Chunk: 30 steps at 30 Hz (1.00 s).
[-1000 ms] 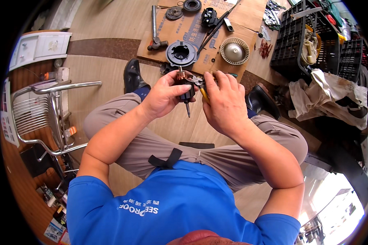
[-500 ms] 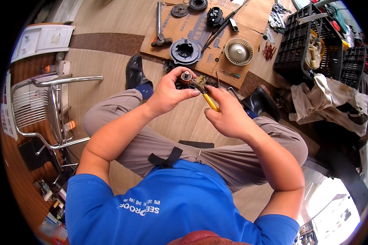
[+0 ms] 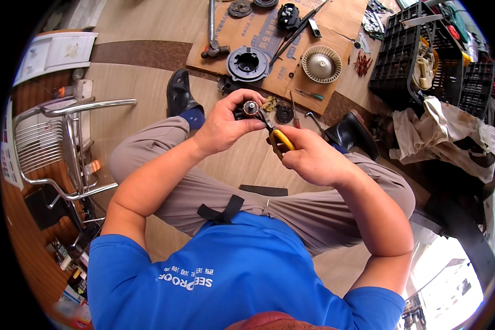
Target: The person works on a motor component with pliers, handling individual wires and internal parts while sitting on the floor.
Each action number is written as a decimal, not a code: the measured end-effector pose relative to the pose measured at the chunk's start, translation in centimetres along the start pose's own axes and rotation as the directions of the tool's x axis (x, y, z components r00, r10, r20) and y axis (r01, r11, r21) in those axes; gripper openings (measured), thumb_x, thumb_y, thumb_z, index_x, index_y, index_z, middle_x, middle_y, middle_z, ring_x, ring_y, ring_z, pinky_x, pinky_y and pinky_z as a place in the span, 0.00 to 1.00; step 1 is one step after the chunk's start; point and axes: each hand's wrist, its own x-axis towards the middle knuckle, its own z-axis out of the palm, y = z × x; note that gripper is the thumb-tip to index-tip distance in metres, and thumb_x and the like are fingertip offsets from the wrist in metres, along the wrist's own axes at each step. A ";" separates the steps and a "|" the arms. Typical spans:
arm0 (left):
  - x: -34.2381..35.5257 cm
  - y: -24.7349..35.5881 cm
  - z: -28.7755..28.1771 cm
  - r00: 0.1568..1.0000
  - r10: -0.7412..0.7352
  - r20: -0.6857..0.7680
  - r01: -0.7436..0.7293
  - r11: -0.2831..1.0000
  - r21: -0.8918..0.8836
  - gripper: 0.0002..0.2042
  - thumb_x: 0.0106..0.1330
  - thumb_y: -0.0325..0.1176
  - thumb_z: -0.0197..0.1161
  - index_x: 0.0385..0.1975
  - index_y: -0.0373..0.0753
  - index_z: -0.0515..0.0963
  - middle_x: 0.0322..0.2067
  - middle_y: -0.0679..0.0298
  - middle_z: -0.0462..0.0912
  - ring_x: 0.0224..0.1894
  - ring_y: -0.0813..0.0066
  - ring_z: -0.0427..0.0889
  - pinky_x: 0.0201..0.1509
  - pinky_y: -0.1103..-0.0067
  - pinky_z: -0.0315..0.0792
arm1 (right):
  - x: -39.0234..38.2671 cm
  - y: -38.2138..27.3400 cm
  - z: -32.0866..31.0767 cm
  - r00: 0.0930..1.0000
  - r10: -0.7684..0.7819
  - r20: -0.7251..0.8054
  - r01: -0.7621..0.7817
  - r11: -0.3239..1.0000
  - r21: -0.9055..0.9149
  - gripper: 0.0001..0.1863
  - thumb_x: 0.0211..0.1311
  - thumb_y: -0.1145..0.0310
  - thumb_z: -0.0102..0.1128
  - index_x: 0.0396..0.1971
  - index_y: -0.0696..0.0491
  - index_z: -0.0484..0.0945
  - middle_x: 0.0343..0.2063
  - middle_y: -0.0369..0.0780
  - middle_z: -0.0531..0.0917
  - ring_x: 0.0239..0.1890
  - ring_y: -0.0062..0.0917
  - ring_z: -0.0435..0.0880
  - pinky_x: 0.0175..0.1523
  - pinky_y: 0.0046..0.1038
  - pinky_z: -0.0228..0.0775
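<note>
Both hands meet above the floor between the knees: the left hand (image 3: 224, 127) is curled round a small motor rotor (image 3: 251, 108), its shaft end turned upward, with the thumb laid across toward the pliers. The right hand (image 3: 315, 158) is closed around the yellow-handled pliers (image 3: 284, 139), whose tips reach the rotor's right edge (whether they bite on anything there is too small to tell). Judging from how the parts lie, the taking-apart looks well along: the rotor is out, and the round grey housing (image 3: 234, 65) sits open on the cardboard (image 3: 280, 86) beyond the hands, with nothing seated in its middle. The pale fan wheel (image 3: 321, 64) lies apart to its right, and a black disc (image 3: 284, 114) rests on the floor just beyond the pliers. Work on the rotor itself appears unfinished, with the pliers at its edge, and none of these pieces has been rejoined
</note>
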 end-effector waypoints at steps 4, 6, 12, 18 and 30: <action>-0.2 -0.2 -0.4 1.000 0.007 0.007 -0.007 1.000 0.002 0.17 0.56 0.22 0.70 0.43 0.39 0.73 0.50 0.65 0.73 0.48 0.80 0.71 0.55 0.80 0.67 | 0.2 -0.2 0.2 1.000 0.016 -0.003 -0.016 0.996 -0.087 0.16 0.50 0.80 0.47 0.42 0.59 0.70 0.25 0.36 0.70 0.31 0.21 0.66 0.37 0.26 0.63; -0.1 -0.2 -0.3 1.000 0.011 0.009 -0.011 0.999 0.031 0.17 0.56 0.22 0.70 0.43 0.39 0.73 0.50 0.65 0.73 0.48 0.80 0.71 0.55 0.80 0.67 | 0.1 0.1 0.3 1.000 0.004 -0.016 -0.006 0.994 -0.109 0.17 0.51 0.80 0.47 0.44 0.59 0.70 0.26 0.39 0.71 0.31 0.23 0.67 0.38 0.27 0.65; 0.1 -0.3 -0.4 0.998 0.065 0.027 -0.068 0.989 0.130 0.17 0.56 0.22 0.70 0.43 0.39 0.73 0.50 0.64 0.73 0.50 0.79 0.71 0.56 0.79 0.66 | -0.1 0.3 0.3 0.996 -0.075 -0.045 0.064 0.975 -0.211 0.27 0.51 0.80 0.47 0.56 0.61 0.68 0.33 0.51 0.77 0.37 0.36 0.75 0.46 0.33 0.69; 0.1 -0.2 -0.4 0.999 0.004 0.043 -0.007 0.998 0.070 0.17 0.56 0.22 0.70 0.44 0.38 0.74 0.49 0.65 0.75 0.51 0.78 0.72 0.57 0.79 0.66 | -0.2 0.3 0.3 0.992 -0.111 -0.058 0.091 0.957 -0.274 0.31 0.51 0.80 0.47 0.60 0.62 0.65 0.37 0.56 0.78 0.41 0.45 0.78 0.49 0.35 0.70; 0.2 -1.3 -1.1 0.962 -0.207 0.178 0.258 0.903 -0.344 0.19 0.68 0.36 0.62 0.55 0.35 0.70 0.50 0.60 0.78 0.51 0.70 0.79 0.51 0.75 0.77 | -0.2 0.0 0.1 0.992 -0.076 -0.097 0.055 0.976 -0.210 0.16 0.54 0.75 0.49 0.44 0.63 0.70 0.31 0.55 0.78 0.37 0.45 0.77 0.45 0.39 0.69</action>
